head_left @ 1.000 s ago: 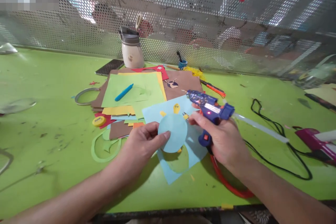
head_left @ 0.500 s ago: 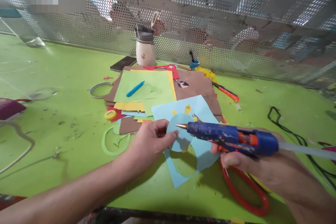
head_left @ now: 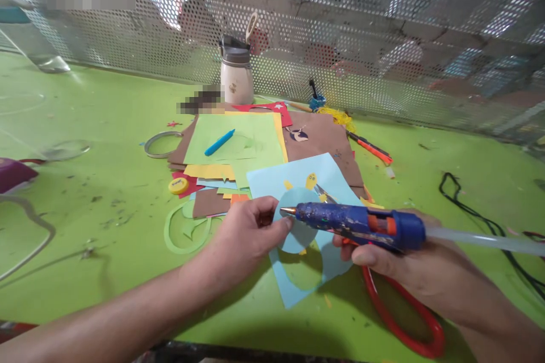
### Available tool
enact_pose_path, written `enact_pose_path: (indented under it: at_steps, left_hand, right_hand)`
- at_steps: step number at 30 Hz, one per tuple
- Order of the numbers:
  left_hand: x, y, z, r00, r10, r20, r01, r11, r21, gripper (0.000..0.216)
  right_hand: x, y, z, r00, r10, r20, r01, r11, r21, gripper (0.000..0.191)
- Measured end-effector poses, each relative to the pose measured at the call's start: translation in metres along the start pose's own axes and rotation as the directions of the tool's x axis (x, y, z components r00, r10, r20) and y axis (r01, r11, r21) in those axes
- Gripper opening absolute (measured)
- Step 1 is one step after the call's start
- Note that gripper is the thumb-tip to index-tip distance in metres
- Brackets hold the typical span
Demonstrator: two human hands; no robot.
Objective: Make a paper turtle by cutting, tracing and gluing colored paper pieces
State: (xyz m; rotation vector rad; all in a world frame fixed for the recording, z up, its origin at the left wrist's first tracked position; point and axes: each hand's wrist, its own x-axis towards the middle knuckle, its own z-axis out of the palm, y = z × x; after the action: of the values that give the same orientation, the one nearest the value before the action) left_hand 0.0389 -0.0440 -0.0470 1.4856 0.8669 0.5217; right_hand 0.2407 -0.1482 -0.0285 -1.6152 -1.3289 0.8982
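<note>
My left hand (head_left: pixel 249 232) pinches the left edge of a light blue paper circle (head_left: pixel 303 232), lifted slightly over a light blue sheet (head_left: pixel 298 178) with a round hole cut in it. My right hand (head_left: pixel 404 264) grips a blue hot glue gun (head_left: pixel 361 224) held level. Its metal tip points left and sits at the circle's upper left edge, beside my left thumb. A clear glue stick (head_left: pixel 485 238) juts from the gun's back. Small yellow paper shapes (head_left: pixel 311 180) lie on the blue sheet just behind the circle.
A stack of coloured paper sheets (head_left: pixel 238 142) with a blue crayon (head_left: pixel 219 142) lies behind my hands. A white lidded jar (head_left: pixel 236 76) stands by the perforated metal screen (head_left: pixel 340 22). Red scissor handles (head_left: pixel 409 323), a black cord (head_left: pixel 477 204), a yellow cap (head_left: pixel 177 185) and a tape ring (head_left: pixel 159 143) lie around.
My right hand turned the glue gun from nozzle-away to level and swung its tip left onto the circle's edge. The left hand kept its pinch on the circle.
</note>
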Motion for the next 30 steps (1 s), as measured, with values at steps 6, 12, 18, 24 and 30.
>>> enact_pose_path:
  at_steps: [6, 12, 18, 24, 30]
  left_hand:
    - [-0.0005, 0.0001, -0.0004, 1.000, 0.000, 0.024, 0.000, 1.000, 0.026, 0.018]
    - [-0.0008, 0.0020, 0.0000, 1.000, -0.003, 0.018, 0.002, 0.999, 0.040, 0.018]
    - [-0.0028, 0.0045, 0.0012, 0.999, 0.024, -0.038, -0.023, 0.999, 0.035, 0.015]
    - [-0.0033, 0.0041, 0.0023, 0.999, 0.034, -0.042, -0.034, 0.999, 0.009, 0.015]
    - [-0.0024, 0.0006, 0.0015, 0.998, 0.042, -0.049, -0.041, 0.999, 0.028, 0.013]
  right_hand:
    - [0.0014, -0.0021, 0.0009, 0.996, -0.024, 0.089, 0.036, 0.990, -0.139, 0.017]
    - [0.0004, -0.0029, 0.0028, 0.996, -0.052, 0.069, 0.066, 0.973, -0.220, 0.020]
    - [0.0004, -0.0070, 0.0034, 0.997, -0.069, 0.044, 0.077, 0.966, -0.245, 0.022]
    - [0.0008, -0.0060, 0.0050, 0.998, -0.062, -0.006, 0.059, 0.973, -0.223, 0.016]
    - [-0.0023, -0.0063, 0.0054, 0.999, -0.053, -0.010, 0.049, 0.969, -0.243, 0.016]
